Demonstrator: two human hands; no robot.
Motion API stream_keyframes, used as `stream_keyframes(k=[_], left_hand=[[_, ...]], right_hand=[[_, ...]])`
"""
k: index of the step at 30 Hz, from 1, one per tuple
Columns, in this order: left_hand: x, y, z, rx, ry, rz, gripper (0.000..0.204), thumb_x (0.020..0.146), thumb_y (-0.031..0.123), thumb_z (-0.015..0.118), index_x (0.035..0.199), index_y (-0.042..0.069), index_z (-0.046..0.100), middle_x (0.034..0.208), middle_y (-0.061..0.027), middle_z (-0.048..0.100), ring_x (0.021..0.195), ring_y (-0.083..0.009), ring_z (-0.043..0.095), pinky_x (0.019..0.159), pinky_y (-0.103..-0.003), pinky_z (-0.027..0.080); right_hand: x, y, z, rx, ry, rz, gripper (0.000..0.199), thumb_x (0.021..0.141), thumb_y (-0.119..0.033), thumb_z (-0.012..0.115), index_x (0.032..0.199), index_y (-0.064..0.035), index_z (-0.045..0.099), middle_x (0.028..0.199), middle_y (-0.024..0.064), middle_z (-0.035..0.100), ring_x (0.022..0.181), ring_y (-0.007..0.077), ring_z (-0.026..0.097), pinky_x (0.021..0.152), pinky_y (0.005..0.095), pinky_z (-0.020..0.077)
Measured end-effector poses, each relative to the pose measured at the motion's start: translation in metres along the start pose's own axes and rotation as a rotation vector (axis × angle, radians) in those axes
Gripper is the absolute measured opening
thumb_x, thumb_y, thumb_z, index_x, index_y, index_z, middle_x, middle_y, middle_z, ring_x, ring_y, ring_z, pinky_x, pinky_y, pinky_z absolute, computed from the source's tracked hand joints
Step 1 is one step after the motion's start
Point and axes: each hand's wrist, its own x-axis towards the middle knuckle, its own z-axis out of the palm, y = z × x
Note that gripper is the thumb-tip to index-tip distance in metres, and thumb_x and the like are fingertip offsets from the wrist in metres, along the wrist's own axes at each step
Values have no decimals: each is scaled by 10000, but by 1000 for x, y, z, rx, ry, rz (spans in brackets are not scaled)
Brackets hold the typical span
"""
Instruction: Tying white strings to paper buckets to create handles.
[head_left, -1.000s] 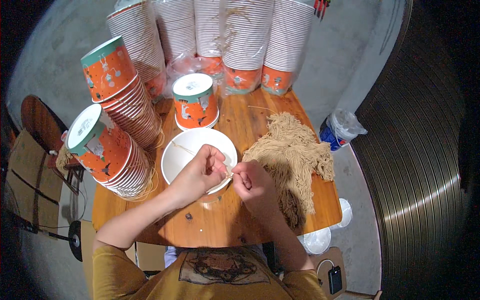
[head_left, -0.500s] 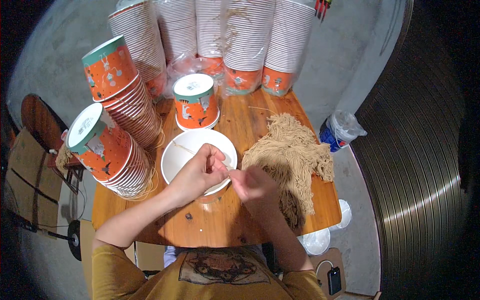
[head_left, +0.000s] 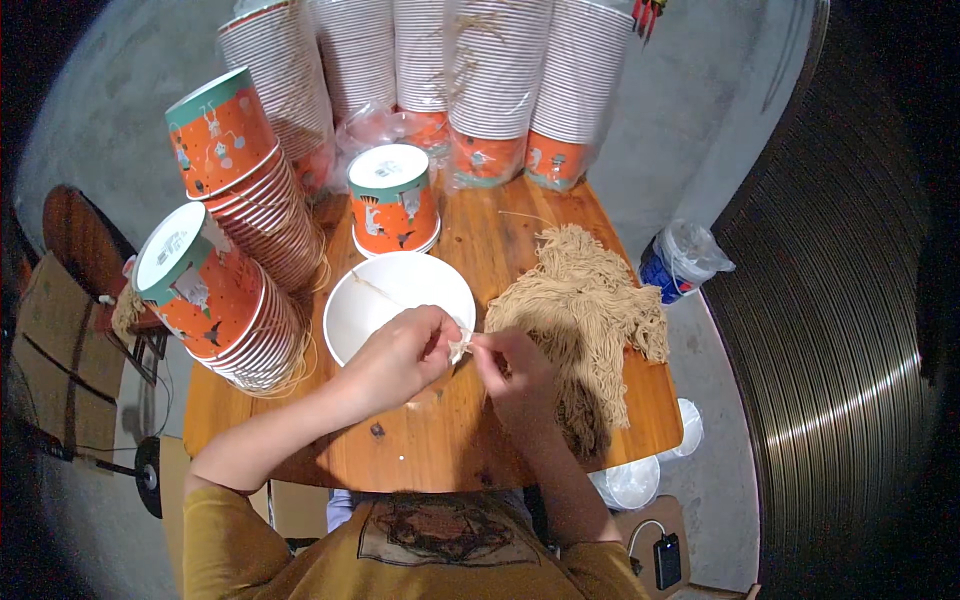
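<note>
Both hands now nearer together, fingers pinching string over bowl.

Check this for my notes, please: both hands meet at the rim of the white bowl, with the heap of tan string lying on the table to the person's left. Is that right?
Not quite. The head view shows the heap of tan string on the person's right, not left. The left hand and right hand do meet at the rim of the white bowl on the wooden table.

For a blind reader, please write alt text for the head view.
Left hand and right hand pinch a beige string at the rim of a white bowl on a wooden table, beside a string pile and orange cup stacks.
</note>
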Motion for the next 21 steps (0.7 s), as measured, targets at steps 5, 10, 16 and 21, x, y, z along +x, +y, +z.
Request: stream_keyframes(k=[5,10,16,21], left_hand=[[-2,0,0,133,70,94,114,804,89,538,861,-9,547,821,-165,548,811,-310,549,745,-375,441],[-3,4,0,91,66,45,106,803,85,537,855,-7,547,817,-157,541,808,-302,543,745,-370,437],[-3,1,1,83,69,45,116,810,98,548,864,-4,554,826,-147,544,796,-286,544,727,-362,440],[-4,0,2,62,52,13,124,814,106,568,874,-2,561,826,-140,547,796,-276,546,725,-357,440]], right_hand=[[-2,3,-3,-52,-24,-76,88,777,-10,656,833,-52,604,713,61,586,606,137,561,556,263,454],[-4,0,-4,111,-36,13,112,769,2,644,852,-58,599,703,39,554,611,122,541,564,242,444],[6,-19,-14,50,-194,121,186,735,-39,697,897,-85,617,680,33,515,602,146,525,556,246,428],[4,-8,-6,-147,-108,-221,236,703,-66,734,906,-101,619,676,70,532,600,224,552,528,308,435]])
